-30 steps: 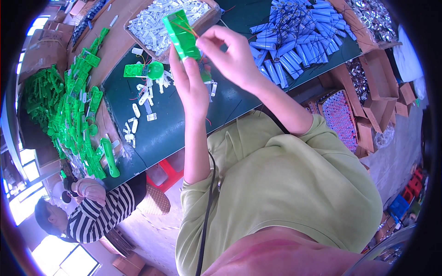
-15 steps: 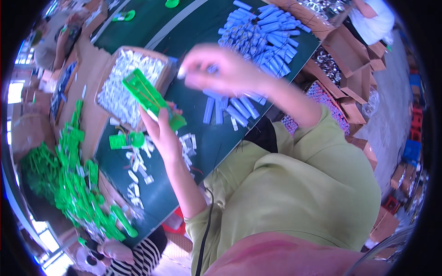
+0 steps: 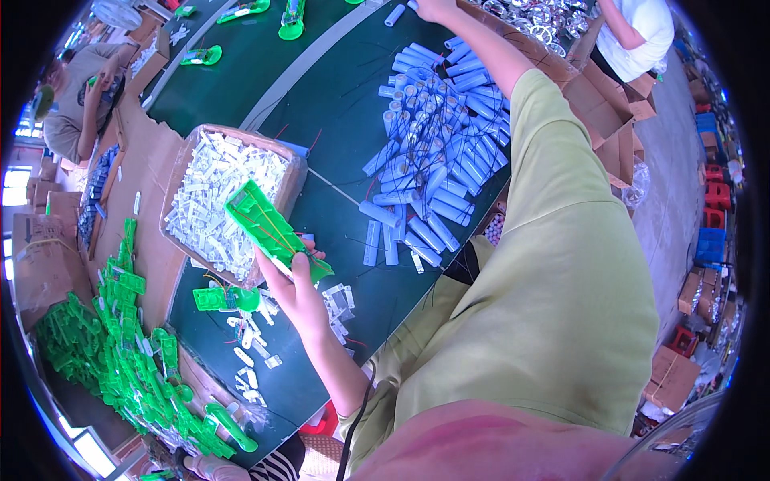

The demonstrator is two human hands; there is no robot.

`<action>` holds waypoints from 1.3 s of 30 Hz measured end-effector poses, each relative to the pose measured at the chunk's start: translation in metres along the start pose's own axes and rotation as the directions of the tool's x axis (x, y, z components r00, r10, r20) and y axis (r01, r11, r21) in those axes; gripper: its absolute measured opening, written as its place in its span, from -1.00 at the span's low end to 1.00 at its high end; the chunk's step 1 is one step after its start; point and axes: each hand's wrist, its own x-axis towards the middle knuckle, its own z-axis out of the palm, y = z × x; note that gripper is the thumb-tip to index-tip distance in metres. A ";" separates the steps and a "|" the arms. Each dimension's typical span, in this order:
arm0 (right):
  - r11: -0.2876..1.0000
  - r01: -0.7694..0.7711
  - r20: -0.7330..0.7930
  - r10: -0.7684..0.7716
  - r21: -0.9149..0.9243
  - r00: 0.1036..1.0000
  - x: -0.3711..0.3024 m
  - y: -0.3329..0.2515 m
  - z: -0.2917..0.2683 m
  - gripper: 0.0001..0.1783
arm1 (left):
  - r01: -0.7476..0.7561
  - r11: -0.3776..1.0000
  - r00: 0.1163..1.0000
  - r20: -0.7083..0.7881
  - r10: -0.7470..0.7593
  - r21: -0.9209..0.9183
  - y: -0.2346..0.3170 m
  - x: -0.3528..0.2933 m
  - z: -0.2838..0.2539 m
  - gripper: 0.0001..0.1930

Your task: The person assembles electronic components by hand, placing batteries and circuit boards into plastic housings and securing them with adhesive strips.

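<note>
The left hand (image 3: 297, 290) keeps its grip closed around the lower end of a green casing (image 3: 258, 218), left of the frame's centre. The right hand (image 3: 437, 10), at the casing's wires a second ago, has reached the upper edge near a blue cylinder (image 3: 395, 14); its grip is cut off, I cannot tell. Wire handling seems paused.

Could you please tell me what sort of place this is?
Probably a small-parts assembly workshop: green plastic casings are heaped at the left, blue cylinders lie piled on the green table, and a cardboard box holds many white pieces.
</note>
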 end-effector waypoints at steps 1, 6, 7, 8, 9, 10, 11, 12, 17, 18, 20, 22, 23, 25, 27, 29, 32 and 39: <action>0.998 0.053 0.039 -0.051 -0.045 0.998 0.000 -0.010 -0.005 -0.59 | 0.014 1.000 1.000 -0.020 -0.014 0.003 0.002 -0.002 -0.004 -0.45; 0.952 0.206 0.264 -0.144 -0.226 0.954 0.015 -0.001 0.004 -0.63 | 0.017 1.000 0.999 0.050 -0.018 0.018 -0.001 0.002 -0.003 -0.44; 0.965 0.253 0.258 -0.229 -0.063 0.938 0.008 -0.013 0.002 -0.63 | 0.030 0.999 0.998 0.048 -0.028 -0.033 -0.004 0.002 -0.006 -0.44; 0.952 0.288 0.247 -0.306 0.105 0.919 -0.002 -0.023 -0.016 -0.62 | 0.042 0.996 0.998 0.046 -0.038 -0.083 -0.005 0.001 -0.006 -0.45; 0.936 0.278 0.191 -0.319 0.217 0.928 -0.011 -0.025 -0.032 -0.62 | 0.045 0.994 0.997 0.071 -0.038 -0.103 -0.001 0.001 -0.007 -0.45; 0.911 0.258 0.133 -0.313 0.321 0.941 -0.019 -0.029 -0.048 -0.62 | 0.047 0.991 0.994 0.108 -0.034 -0.126 0.002 0.002 -0.005 -0.46; 0.872 0.280 0.096 -0.344 0.401 0.934 -0.034 -0.051 -0.069 -0.64 | 0.053 0.988 0.994 0.100 -0.038 -0.147 0.008 0.000 -0.004 -0.46; 0.828 0.296 0.059 -0.366 0.477 0.929 -0.057 -0.071 -0.091 -0.65 | 0.059 0.984 0.995 0.095 -0.043 -0.168 0.013 -0.003 -0.002 -0.47; 0.263 0.163 0.010 -0.552 0.951 0.834 -0.226 -0.179 -0.208 -0.77 | -0.022 0.986 0.992 0.119 0.042 -0.162 0.021 -0.017 0.005 -0.45; 0.225 0.202 -0.025 -0.609 0.953 0.793 -0.253 -0.191 -0.213 -0.75 | -0.019 0.986 0.991 0.126 0.040 -0.165 0.019 -0.019 0.009 -0.45; -0.005 0.513 -0.383 -0.672 0.858 0.633 -0.283 -0.213 -0.189 -0.68 | -0.105 0.987 0.988 0.098 0.118 -0.123 0.021 -0.024 0.017 -0.44; 0.085 0.255 -0.165 -0.562 0.963 0.810 -0.309 -0.233 -0.204 -0.76 | -0.135 0.983 0.984 0.098 0.148 -0.127 0.023 -0.031 0.020 -0.43; 0.175 0.272 -0.132 -0.560 0.946 0.818 -0.310 -0.237 -0.201 -0.86 | -0.117 0.985 0.991 0.050 0.124 -0.126 0.022 -0.033 0.020 -0.42; 0.127 0.360 -0.258 -0.487 0.924 0.835 -0.323 -0.246 -0.174 -0.77 | -0.147 0.986 0.989 -0.020 0.146 -0.082 0.022 -0.039 0.021 -0.42; 0.135 0.486 -0.369 -0.488 0.863 0.791 -0.331 -0.246 -0.168 -0.64 | -0.146 0.987 0.989 0.022 0.148 -0.062 0.022 -0.041 0.020 -0.41; 0.155 0.467 -0.344 -0.486 0.871 0.803 -0.338 -0.249 -0.169 -0.67 | -0.158 0.987 0.986 0.056 0.159 -0.034 0.022 -0.044 0.018 -0.42; 0.196 0.467 -0.326 -0.492 0.862 0.807 -0.342 -0.253 -0.169 -0.71 | -0.166 0.986 0.986 0.024 0.166 -0.008 0.016 -0.048 0.013 -0.49; 0.261 0.579 -0.462 -0.395 0.772 0.794 -0.345 -0.268 -0.145 -0.64 | -0.114 0.993 0.993 -0.013 0.114 0.022 0.021 -0.051 0.010 -0.45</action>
